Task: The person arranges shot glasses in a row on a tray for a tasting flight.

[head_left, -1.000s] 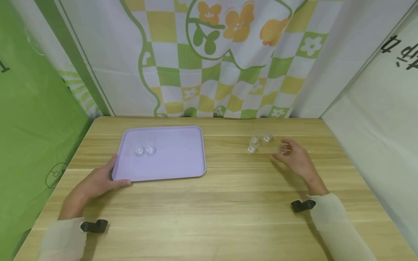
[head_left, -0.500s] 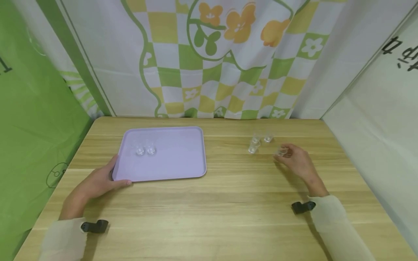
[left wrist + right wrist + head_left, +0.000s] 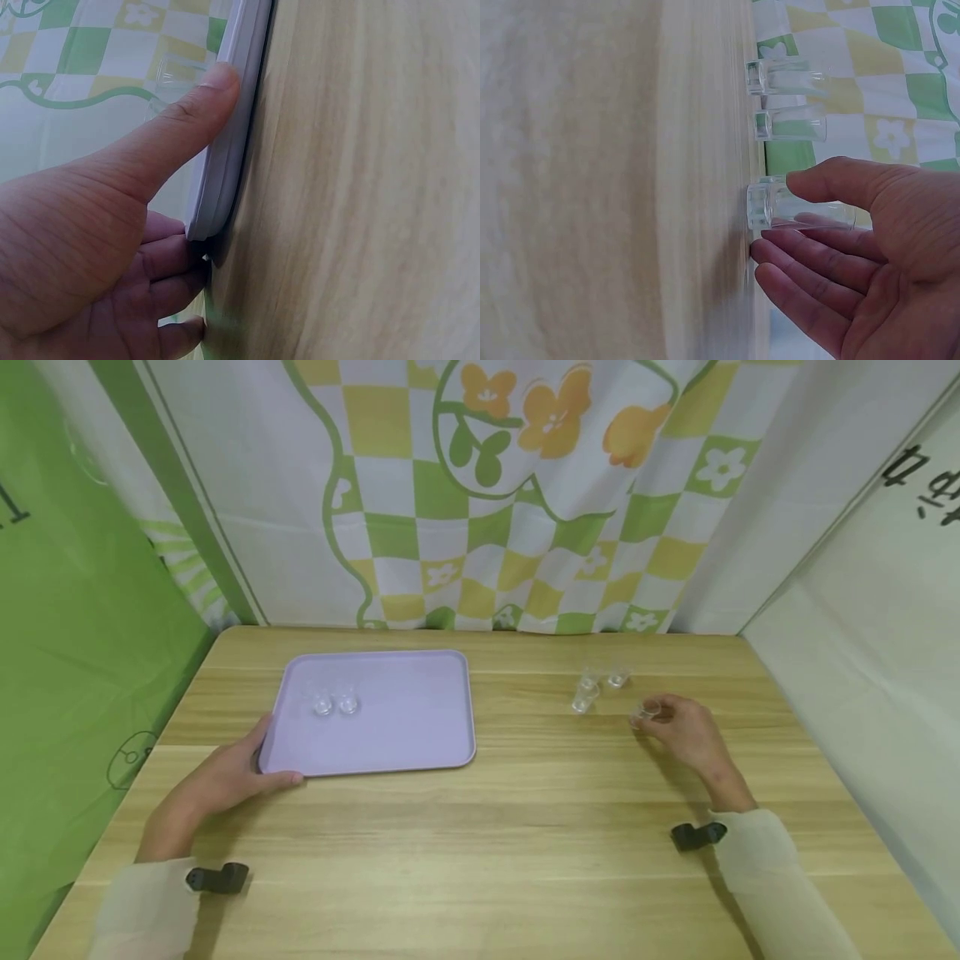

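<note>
In the head view, my left hand [image 3: 228, 775] holds the near-left corner of a lilac tray [image 3: 408, 718]. Its thumb lies along the rim, and the other fingers curl at the tray's side in the left wrist view. Two clear shot glasses stand on the tray, a left one [image 3: 322, 703] and a right one [image 3: 348, 702]. Over on the right, my right hand [image 3: 688, 737] pinches another clear shot glass [image 3: 761, 208] between thumb and fingers. That glass is upright, its base at the tabletop. Part of its side is hidden behind the thumb.
Left of my right hand stand three more clear shot glasses: a near one [image 3: 583, 698], one just behind it [image 3: 589, 677] and one to the right [image 3: 618, 677]. The wooden table [image 3: 480, 852] ends at a checkered curtain [image 3: 525, 543] at the back.
My right hand has come slightly nearer and closed its thumb and fingers onto the glass. The left hand and the tray stay in place.
</note>
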A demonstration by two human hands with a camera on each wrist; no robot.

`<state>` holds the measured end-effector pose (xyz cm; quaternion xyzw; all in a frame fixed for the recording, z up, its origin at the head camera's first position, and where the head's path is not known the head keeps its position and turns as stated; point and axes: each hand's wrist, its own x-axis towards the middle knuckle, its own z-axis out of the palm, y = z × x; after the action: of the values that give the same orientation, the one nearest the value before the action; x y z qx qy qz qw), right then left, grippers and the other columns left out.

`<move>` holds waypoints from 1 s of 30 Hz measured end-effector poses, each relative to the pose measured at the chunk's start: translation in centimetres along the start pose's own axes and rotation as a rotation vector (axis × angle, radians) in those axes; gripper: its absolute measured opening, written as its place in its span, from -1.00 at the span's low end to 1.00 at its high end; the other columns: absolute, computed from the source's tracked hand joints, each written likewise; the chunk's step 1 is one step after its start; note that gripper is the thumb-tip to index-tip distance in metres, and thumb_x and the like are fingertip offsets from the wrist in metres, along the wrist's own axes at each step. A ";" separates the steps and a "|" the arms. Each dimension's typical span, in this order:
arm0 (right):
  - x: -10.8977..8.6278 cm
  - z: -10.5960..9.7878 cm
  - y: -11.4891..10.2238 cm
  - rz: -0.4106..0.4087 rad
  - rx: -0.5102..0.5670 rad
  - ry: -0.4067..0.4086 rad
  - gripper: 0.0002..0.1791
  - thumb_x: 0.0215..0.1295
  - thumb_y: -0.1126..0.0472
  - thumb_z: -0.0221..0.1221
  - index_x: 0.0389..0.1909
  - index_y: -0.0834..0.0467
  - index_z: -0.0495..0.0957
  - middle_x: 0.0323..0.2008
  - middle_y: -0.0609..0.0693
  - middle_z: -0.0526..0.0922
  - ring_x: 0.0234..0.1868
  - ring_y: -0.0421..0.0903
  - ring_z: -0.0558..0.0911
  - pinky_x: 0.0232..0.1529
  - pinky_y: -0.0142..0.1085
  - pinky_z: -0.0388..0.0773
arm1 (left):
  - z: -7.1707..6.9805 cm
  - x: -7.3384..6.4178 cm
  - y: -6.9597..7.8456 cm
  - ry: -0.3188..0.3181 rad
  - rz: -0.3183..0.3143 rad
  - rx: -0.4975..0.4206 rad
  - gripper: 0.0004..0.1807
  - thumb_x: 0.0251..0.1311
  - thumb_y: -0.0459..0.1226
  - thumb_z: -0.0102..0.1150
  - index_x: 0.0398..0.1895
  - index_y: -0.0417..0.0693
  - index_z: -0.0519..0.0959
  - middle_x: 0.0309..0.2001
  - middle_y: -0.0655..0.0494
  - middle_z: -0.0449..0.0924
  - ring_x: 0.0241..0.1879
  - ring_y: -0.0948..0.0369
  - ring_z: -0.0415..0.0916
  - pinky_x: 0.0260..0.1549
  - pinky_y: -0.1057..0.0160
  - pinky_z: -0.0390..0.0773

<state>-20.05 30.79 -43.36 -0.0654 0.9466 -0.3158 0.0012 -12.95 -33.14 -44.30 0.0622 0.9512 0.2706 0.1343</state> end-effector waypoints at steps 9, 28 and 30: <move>0.1 0.1 -0.1 -0.005 -0.003 0.002 -0.53 0.39 0.05 0.36 0.09 0.36 0.60 -0.07 0.33 0.73 -0.03 0.28 0.70 0.00 0.19 0.62 | 0.0 0.0 -0.1 0.004 0.002 -0.008 0.37 0.21 0.21 0.38 0.61 -0.35 -0.35 0.43 -0.70 -0.04 0.35 -0.57 0.05 0.26 -0.48 0.17; 0.1 0.1 -2.7 -0.123 0.043 0.005 -0.60 0.40 0.14 0.35 0.05 0.39 0.62 -0.05 0.32 0.72 -0.08 0.26 0.74 -0.14 0.09 0.71 | 0.1 0.1 -0.2 0.002 -0.007 0.008 0.37 0.21 0.23 0.37 0.61 -0.35 -0.35 0.41 -0.71 -0.02 0.34 -0.59 0.07 0.25 -0.49 0.18; 0.2 0.2 -3.0 -0.132 0.042 0.010 -0.61 0.39 0.15 0.35 0.03 0.38 0.62 -0.06 0.31 0.73 -0.10 0.25 0.75 -0.16 0.05 0.72 | 0.1 0.2 -0.2 0.002 -0.007 0.009 0.37 0.20 0.23 0.37 0.61 -0.34 -0.35 0.42 -0.71 -0.03 0.34 -0.59 0.06 0.25 -0.49 0.18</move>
<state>-19.86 28.30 -41.71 -0.1263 0.9333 -0.3355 -0.0230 -13.09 -33.21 -44.51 0.0592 0.9528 0.2661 0.1339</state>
